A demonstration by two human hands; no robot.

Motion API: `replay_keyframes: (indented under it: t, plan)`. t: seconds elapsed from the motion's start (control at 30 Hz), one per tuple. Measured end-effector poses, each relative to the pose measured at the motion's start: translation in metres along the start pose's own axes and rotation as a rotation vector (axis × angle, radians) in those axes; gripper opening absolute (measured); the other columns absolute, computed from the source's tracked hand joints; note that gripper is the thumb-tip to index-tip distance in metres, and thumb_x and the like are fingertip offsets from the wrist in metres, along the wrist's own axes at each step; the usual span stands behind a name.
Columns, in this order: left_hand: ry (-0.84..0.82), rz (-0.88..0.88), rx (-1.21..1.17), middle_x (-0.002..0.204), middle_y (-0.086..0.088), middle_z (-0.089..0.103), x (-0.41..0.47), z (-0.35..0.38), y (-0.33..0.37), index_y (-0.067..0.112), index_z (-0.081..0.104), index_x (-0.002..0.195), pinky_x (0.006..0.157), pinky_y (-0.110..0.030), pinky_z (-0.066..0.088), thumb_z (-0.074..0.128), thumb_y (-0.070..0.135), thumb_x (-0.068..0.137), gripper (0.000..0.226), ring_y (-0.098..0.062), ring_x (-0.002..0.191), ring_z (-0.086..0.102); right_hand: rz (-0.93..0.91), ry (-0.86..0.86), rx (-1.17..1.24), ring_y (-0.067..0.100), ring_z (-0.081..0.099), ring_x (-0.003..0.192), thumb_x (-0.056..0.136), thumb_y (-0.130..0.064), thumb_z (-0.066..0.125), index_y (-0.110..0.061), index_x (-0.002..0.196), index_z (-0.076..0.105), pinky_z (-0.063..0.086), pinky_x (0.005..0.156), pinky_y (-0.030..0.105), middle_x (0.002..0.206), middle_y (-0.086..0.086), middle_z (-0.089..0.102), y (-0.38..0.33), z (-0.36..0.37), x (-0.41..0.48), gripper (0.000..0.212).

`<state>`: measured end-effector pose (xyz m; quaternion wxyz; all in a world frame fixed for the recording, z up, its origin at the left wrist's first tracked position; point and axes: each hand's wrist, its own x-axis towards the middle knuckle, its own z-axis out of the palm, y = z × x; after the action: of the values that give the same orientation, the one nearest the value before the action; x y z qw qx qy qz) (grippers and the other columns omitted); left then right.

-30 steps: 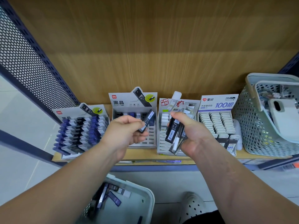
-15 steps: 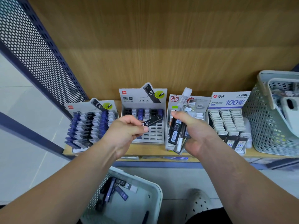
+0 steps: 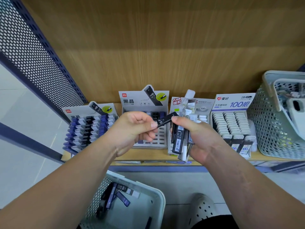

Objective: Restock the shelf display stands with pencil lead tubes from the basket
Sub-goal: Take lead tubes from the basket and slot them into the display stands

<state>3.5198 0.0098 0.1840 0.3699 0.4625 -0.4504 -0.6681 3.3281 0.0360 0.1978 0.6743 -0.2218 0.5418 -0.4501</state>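
My left hand (image 3: 133,129) pinches one end of a black lead tube (image 3: 165,120) marked 0.7, held in front of the second display stand (image 3: 145,103). My right hand (image 3: 198,136) grips a bundle of several lead tubes (image 3: 179,139), and its thumb tip touches the far end of the black tube. A pale basket (image 3: 158,205) below holds several more blue and black tubes (image 3: 118,195). The leftmost stand (image 3: 89,128) is packed with blue and black tubes.
Two more stands sit to the right: a clear-tube stand (image 3: 203,104) and a "100" stand (image 3: 234,123) with grey-capped tubes. A second mesh basket (image 3: 270,129) stands at the shelf's right end. A perforated panel (image 3: 33,55) bounds the left. My shoe (image 3: 203,207) is below.
The left hand has turned the black tube more level and brought it right until it meets the right thumb. The camera has drawn closer to the shelf.
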Motion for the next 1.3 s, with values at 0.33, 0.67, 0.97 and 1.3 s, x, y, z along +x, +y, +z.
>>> replay_keyframes:
  t: [0.33,0.67,0.97,1.3]
  plan:
    - [0.317,0.143,0.454,0.074,-0.014,0.065,0.034,-0.04,0.004,0.0,0.067,0.092,0.07,-0.036,0.055,0.08,-0.004,0.076,0.021,-0.022,0.063,0.062,0.037,0.067,0.0,0.026,0.073,0.083,0.081,-0.014,0.082,-0.01,0.1,0.077,0.062,0.079,0.047,0.091,0.01,0.077,-0.009,-0.018,0.003,0.021]
    - [0.176,0.447,1.283,0.097,-0.006,0.072,0.074,-0.031,-0.04,0.012,0.077,0.104,0.081,-0.029,0.05,0.072,0.014,0.088,0.017,-0.023,0.086,0.065,0.019,0.077,-0.009,0.03,0.073,0.088,0.079,-0.013,0.082,-0.01,0.096,0.078,0.057,0.092,0.054,0.087,0.009,0.078,-0.009,-0.025,0.003,0.018]
    - [0.12,0.52,1.343,0.089,-0.013,0.073,0.086,-0.023,-0.064,0.006,0.077,0.092,0.077,-0.038,0.055,0.078,0.006,0.08,0.012,-0.032,0.081,0.068,0.027,0.096,0.023,0.04,0.071,0.107,0.08,-0.011,0.081,-0.007,0.107,0.077,0.057,0.086,0.064,0.109,0.019,0.076,-0.005,-0.038,0.011,0.028]
    - [0.067,0.577,1.372,0.08,-0.009,0.073,0.094,-0.028,-0.074,0.007,0.078,0.084,0.068,-0.038,0.058,0.081,0.003,0.075,0.011,-0.031,0.074,0.069,0.045,0.106,0.037,0.035,0.074,0.092,0.078,-0.011,0.082,-0.006,0.103,0.077,0.063,0.073,0.051,0.098,0.015,0.077,-0.004,-0.04,0.014,0.026]
